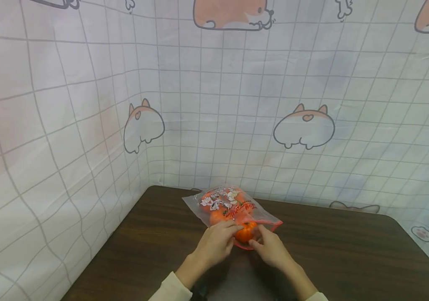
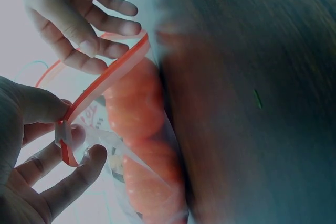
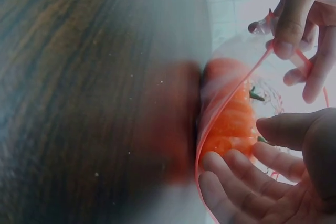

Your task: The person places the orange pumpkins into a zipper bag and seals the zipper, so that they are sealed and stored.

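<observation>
A clear plastic zip bag (image 1: 195, 207) with a red edge and printed cartoon figures lies on the dark table, its mouth toward me. Inside are several small orange pumpkins (image 2: 135, 100), ribbed and with green stems. One pumpkin (image 1: 245, 232) sits right at the bag's mouth, between my hands. My left hand (image 1: 216, 242) pinches the red zip edge (image 2: 107, 77) near a clear slider (image 2: 62, 132). On the other side, my right hand (image 3: 262, 182) has its fingers spread and loosely bent, with fingertips at the pumpkin and the red rim. Whether they press the pumpkin I cannot tell.
The brown wood table (image 1: 335, 255) extends to both sides of the bag. Behind it and to the left hangs a white grid-patterned cloth (image 1: 237, 125) with dog drawings. A thin green scrap (image 2: 258, 98) lies on the table.
</observation>
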Action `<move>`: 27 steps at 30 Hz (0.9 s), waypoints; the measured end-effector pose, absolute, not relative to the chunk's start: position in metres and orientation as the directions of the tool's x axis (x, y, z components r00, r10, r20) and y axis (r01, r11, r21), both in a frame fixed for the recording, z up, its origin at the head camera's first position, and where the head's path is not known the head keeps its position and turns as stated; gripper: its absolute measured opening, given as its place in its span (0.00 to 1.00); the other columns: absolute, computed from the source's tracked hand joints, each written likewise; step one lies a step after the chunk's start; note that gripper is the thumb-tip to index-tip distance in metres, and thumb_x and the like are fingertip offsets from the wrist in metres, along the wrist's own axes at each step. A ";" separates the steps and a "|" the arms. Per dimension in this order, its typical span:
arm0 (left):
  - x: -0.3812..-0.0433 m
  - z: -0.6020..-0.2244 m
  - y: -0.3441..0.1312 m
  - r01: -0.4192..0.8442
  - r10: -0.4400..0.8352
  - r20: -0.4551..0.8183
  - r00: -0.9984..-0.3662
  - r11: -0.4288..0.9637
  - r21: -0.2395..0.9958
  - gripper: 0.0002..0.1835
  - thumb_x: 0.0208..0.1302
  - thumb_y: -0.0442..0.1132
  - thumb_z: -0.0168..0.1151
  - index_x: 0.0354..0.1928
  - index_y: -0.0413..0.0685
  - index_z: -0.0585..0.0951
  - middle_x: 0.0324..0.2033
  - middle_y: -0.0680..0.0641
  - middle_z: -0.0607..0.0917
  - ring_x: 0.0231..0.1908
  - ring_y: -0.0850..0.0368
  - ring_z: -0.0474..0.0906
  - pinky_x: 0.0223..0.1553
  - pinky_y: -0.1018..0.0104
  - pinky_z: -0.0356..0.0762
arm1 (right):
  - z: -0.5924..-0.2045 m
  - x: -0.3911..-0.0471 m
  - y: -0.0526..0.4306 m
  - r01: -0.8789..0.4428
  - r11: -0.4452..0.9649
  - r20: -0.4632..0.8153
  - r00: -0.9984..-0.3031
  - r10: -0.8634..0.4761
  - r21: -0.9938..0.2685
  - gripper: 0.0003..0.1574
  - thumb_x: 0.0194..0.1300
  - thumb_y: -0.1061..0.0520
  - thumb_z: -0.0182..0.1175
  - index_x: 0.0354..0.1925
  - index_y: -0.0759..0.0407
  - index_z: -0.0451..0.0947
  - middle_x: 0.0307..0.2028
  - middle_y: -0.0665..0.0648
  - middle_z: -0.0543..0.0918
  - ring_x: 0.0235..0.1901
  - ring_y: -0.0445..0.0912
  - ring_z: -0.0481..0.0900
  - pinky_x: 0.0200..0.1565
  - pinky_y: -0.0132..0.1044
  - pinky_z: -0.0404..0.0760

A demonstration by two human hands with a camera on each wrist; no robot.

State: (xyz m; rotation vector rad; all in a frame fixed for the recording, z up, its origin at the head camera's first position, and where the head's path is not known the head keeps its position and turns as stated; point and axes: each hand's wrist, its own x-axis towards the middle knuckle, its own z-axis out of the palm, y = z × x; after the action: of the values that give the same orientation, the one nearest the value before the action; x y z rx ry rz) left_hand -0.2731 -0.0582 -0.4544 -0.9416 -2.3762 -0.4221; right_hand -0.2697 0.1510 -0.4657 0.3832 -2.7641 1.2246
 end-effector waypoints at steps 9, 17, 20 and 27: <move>-0.274 -0.455 -0.057 0.702 0.537 0.586 -0.606 0.708 0.078 0.18 0.59 0.34 0.70 0.52 0.55 0.87 0.45 0.56 0.88 0.44 0.59 0.85 0.46 0.62 0.85 | -0.463 -0.272 0.158 -0.275 0.625 0.142 -0.956 -0.256 -0.730 0.14 0.68 0.58 0.65 0.50 0.62 0.78 0.42 0.58 0.87 0.36 0.45 0.84 0.33 0.37 0.81; -0.274 -0.456 -0.057 0.715 0.542 0.599 -0.590 0.695 0.075 0.10 0.57 0.35 0.72 0.38 0.56 0.83 0.36 0.58 0.82 0.36 0.62 0.81 0.35 0.67 0.80 | -0.450 -0.271 0.158 -0.214 0.619 0.175 -0.977 -0.123 -0.756 0.06 0.64 0.59 0.65 0.32 0.54 0.76 0.28 0.51 0.85 0.25 0.41 0.77 0.27 0.34 0.73; -0.273 -0.456 -0.056 0.714 0.536 0.597 -0.597 0.694 0.091 0.11 0.56 0.34 0.72 0.37 0.56 0.79 0.33 0.59 0.80 0.33 0.63 0.77 0.31 0.70 0.76 | -0.447 -0.271 0.159 -0.204 0.590 0.215 -0.975 -0.051 -0.781 0.07 0.63 0.61 0.64 0.34 0.55 0.74 0.28 0.53 0.85 0.25 0.43 0.76 0.27 0.33 0.71; -0.271 -0.454 -0.054 0.702 0.530 0.562 -0.635 0.699 0.135 0.14 0.58 0.35 0.72 0.38 0.55 0.74 0.31 0.59 0.76 0.30 0.65 0.72 0.29 0.73 0.69 | -0.445 -0.274 0.160 -0.259 0.496 0.275 -0.961 -0.043 -0.829 0.15 0.67 0.63 0.63 0.52 0.60 0.74 0.41 0.61 0.90 0.38 0.54 0.88 0.35 0.32 0.80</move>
State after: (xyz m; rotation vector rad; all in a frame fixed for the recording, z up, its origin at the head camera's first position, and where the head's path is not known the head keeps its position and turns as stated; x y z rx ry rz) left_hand -0.2708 -0.0545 -0.4535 -0.9457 -2.4175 -0.4725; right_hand -0.2736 0.1600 -0.4453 0.2586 -2.5219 1.4529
